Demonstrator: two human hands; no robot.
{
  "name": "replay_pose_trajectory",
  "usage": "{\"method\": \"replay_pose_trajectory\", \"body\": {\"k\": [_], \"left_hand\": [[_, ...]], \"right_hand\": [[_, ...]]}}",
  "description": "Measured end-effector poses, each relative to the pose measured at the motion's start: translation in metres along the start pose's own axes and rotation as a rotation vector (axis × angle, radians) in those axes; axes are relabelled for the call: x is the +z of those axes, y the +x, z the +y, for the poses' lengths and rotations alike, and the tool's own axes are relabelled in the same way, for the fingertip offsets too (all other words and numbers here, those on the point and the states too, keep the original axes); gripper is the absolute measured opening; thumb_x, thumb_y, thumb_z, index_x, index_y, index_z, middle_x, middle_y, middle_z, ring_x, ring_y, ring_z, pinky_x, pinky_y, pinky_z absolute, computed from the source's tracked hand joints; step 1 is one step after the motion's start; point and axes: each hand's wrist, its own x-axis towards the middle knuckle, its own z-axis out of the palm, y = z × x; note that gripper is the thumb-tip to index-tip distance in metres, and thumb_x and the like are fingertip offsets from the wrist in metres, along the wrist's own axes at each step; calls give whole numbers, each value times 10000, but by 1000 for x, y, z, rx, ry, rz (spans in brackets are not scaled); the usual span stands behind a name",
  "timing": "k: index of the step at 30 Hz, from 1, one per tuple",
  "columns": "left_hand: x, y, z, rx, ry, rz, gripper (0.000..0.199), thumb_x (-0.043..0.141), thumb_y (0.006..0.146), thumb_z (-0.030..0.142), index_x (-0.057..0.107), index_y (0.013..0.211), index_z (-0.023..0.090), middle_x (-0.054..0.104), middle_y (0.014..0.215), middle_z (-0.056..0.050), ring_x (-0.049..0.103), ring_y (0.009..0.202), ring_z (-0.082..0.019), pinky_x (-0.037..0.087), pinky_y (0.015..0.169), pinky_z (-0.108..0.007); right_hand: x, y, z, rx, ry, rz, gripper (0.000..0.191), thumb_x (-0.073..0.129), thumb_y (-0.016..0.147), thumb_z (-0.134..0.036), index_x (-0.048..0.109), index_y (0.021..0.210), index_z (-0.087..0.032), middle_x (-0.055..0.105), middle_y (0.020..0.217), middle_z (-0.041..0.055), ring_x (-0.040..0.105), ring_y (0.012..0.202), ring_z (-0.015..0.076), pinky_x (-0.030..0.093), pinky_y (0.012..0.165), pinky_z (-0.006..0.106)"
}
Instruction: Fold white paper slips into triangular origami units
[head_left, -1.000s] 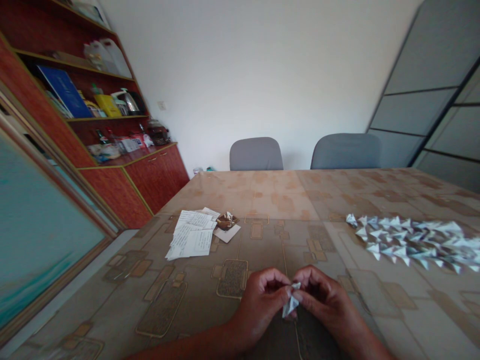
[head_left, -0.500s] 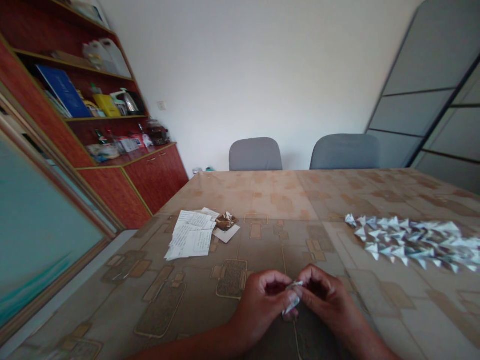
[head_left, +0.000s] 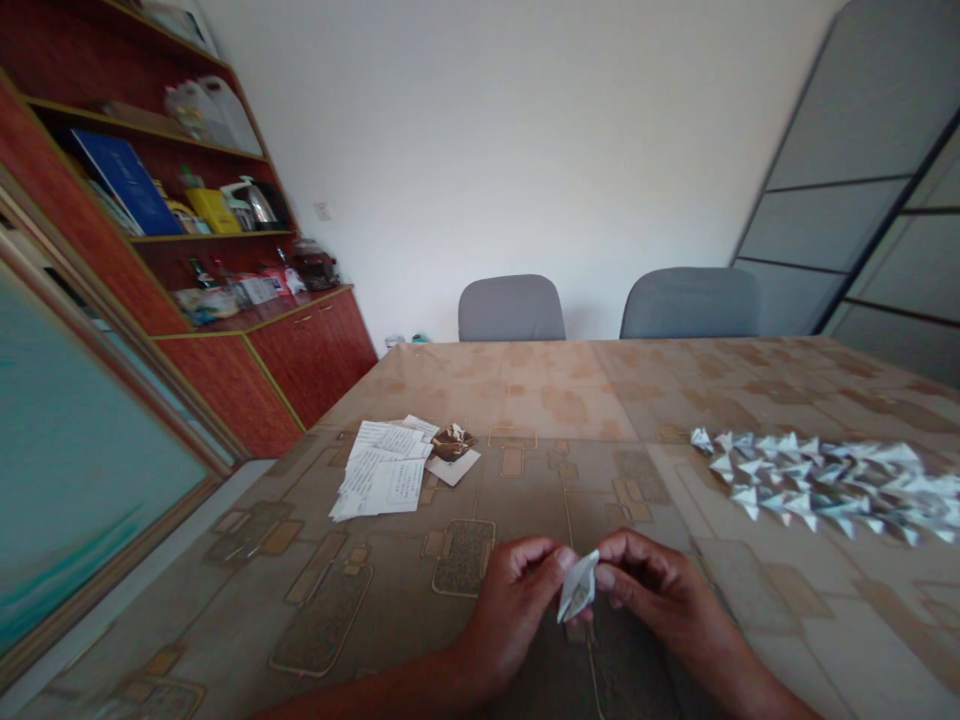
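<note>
A small folded piece of paper (head_left: 578,587), whitish with faint print and pointed at its ends, is held up just above the near side of the table. My left hand (head_left: 519,597) pinches its left side between thumb and fingers. On the other side, my right hand (head_left: 651,580) has its thumb and index finger closed on the paper's right edge. Fingertips behind the paper are partly hidden.
Printed paper slips (head_left: 382,470) lie in a loose pile at the left, beside a brown-and-white paper piece (head_left: 454,442). Rows of folded paper pieces (head_left: 817,480) stand at the right. Two grey chairs (head_left: 511,308) are behind the patterned table (head_left: 555,385).
The folded paper has turned, so that a broader pointed face now shows between my hands. My fingers have shifted slightly apart around it.
</note>
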Motion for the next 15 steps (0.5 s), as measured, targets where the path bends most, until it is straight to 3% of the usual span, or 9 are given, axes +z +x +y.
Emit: {"method": "replay_pose_trajectory", "body": {"k": [11, 15], "left_hand": [[0, 2, 0, -64, -73, 17, 383, 759, 696, 458, 672, 721, 85, 641, 579, -32, 576, 507, -132, 442, 518, -226], [0, 1, 0, -37, -59, -11, 417, 679, 773, 499, 667, 694, 90, 636, 580, -39, 581, 524, -140, 438, 525, -230]], "right_hand": [[0, -1, 1, 0, -60, 66, 215, 679, 816, -380, 660, 743, -179, 666, 659, -5, 613, 636, 146, 461, 605, 221], [-2, -1, 1, -9, -77, 48, 203, 662, 829, -372, 667, 763, -181, 673, 675, 2, 620, 647, 154, 469, 623, 233]]}}
